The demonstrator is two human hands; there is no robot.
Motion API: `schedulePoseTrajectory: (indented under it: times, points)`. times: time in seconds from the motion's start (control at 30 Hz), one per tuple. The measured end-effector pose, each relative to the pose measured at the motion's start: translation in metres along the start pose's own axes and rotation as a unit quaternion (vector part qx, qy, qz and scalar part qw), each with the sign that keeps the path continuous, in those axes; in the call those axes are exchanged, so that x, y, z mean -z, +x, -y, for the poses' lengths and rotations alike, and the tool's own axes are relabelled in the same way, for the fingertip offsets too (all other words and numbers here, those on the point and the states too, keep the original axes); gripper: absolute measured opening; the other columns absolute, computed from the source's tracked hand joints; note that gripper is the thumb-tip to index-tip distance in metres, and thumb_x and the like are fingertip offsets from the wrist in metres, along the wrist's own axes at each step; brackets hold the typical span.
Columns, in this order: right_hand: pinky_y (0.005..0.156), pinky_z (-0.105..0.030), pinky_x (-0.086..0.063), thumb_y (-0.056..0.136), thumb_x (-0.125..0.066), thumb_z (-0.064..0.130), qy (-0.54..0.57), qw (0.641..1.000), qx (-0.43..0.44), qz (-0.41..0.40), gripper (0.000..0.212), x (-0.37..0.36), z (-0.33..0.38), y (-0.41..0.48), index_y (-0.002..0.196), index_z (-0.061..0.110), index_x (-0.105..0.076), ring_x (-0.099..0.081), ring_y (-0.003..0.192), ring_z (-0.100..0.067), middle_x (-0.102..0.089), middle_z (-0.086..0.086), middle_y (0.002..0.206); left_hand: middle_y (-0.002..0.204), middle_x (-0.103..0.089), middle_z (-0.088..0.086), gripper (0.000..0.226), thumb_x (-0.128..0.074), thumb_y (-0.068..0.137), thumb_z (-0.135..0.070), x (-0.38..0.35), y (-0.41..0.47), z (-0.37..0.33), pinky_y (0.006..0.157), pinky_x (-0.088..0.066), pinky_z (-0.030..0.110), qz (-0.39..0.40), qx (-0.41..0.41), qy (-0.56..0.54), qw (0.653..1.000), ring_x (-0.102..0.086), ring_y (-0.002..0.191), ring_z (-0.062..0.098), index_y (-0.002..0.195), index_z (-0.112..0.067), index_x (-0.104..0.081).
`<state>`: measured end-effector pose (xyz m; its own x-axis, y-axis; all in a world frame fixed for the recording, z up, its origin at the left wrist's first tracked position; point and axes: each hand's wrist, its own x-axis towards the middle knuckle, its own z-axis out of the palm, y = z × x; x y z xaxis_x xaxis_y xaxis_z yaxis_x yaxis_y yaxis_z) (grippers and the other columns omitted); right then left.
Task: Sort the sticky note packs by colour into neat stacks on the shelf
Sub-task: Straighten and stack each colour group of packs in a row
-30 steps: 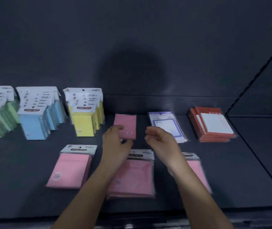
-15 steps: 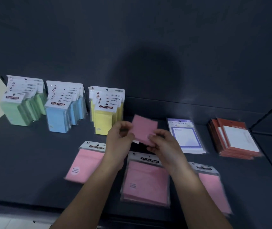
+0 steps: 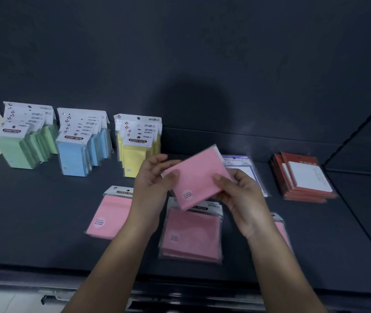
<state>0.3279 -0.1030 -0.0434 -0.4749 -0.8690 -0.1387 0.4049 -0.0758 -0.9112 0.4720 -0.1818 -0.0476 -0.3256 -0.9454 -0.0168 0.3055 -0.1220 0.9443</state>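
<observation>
Left hand (image 3: 155, 179) and right hand (image 3: 239, 195) pinch a pink sticky note pack (image 3: 197, 175), best squared before lowering onto the pink stack (image 3: 191, 236).

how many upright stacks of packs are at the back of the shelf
3: the green stack at far left, the blue stack next to it, and the yellow stack right of that. None look hidden.

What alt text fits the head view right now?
The left hand and right hand hold one pink pack tilted above the dark shelf. More pink packs lie flat beneath; green stack, blue stack and yellow stack stand behind, to the left.
</observation>
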Motion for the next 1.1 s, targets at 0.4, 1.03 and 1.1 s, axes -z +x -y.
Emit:
schedulePoseTrajectory:
  times: [0.4, 1.03, 1.1]
  points:
    - [0.064, -0.024, -0.050, 0.083, -0.060, -0.005, -0.105, 0.994, 0.039, 0.019, 0.030, 0.005, -0.017, -0.036, 0.104, 0.017, -0.060, -0.063, 0.085, -0.014, -0.070, 0.000, 0.098, 0.080, -0.068, 0.001, 0.011, -0.056, 0.091, -0.023, 0.008, -0.014, 0.003, 0.063, -0.047, 0.028, -0.042, 0.143, -0.060, 0.987, -0.062, 0.065, 0.012, 0.094, -0.013, -0.061]
    - [0.064, -0.030, -0.037, 0.085, -0.062, 0.033, -0.567, 0.809, 0.078, -0.133, 0.030, 0.008, -0.050, -0.054, 0.103, 0.015, -0.045, -0.058, 0.083, -0.023, -0.058, 0.000, 0.086, 0.110, -0.055, 0.001, 0.039, -0.065, 0.084, -0.014, 0.029, -0.031, 0.044, 0.086, -0.036, 0.020, 0.003, -0.063, 0.444, 0.894, -0.051, 0.102, 0.016, 0.120, -0.008, -0.050]
    - [0.077, -0.031, -0.039, 0.087, -0.059, 0.034, -0.581, 0.799, 0.080, -0.132, 0.038, 0.009, -0.051, -0.054, 0.114, 0.012, -0.044, -0.054, 0.102, -0.024, -0.056, -0.005, 0.108, 0.099, -0.053, 0.005, 0.032, -0.064, 0.084, -0.029, 0.031, -0.031, 0.045, 0.081, -0.033, 0.026, -0.020, -0.077, 0.524, 0.848, -0.047, 0.099, 0.023, 0.105, -0.006, -0.055]
